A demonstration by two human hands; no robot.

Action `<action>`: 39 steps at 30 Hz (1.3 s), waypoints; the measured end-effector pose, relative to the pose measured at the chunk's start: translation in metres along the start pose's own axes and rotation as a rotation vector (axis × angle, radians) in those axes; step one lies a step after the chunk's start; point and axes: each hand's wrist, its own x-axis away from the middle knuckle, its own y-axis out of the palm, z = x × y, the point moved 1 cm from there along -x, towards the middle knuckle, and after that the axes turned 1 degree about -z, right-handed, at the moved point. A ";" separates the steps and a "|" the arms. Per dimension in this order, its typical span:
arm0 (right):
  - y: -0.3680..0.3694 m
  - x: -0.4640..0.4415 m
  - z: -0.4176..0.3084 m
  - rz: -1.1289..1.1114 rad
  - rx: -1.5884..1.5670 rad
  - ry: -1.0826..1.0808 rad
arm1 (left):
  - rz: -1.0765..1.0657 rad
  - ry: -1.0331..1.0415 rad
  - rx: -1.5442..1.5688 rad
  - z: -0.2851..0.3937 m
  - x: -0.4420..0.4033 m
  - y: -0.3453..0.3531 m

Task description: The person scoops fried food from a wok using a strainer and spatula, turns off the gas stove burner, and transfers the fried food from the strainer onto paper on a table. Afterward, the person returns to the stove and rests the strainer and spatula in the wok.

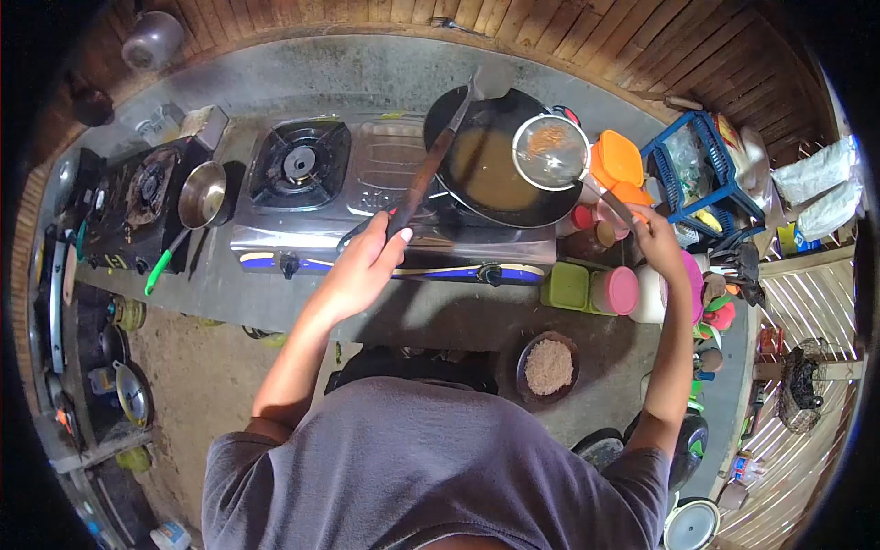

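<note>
My left hand (374,249) is closed round the dark wooden handle of a spatula (431,163), whose metal blade lies over the far rim of the black wok. Brownish liquid fills the bottom of the wok (467,197), which sits on the right side of the stove. My right hand (655,240) grips the handle of a round mesh strainer (551,152). Orange-brown bits lie in the strainer's mesh, and it is held above the wok's right edge, beside an orange container (620,158).
The steel stove (394,243) has a bare left burner. Further left, a small pan (203,194) with a green handle stands by another stove. Green (566,286) and pink-lidded (621,291) containers, a bowl of grains (549,368) and a blue basket (701,165) are at the right.
</note>
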 end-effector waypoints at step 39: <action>0.035 -0.014 -0.010 -0.262 -0.435 -0.017 | 0.046 -0.026 0.062 0.000 0.001 0.000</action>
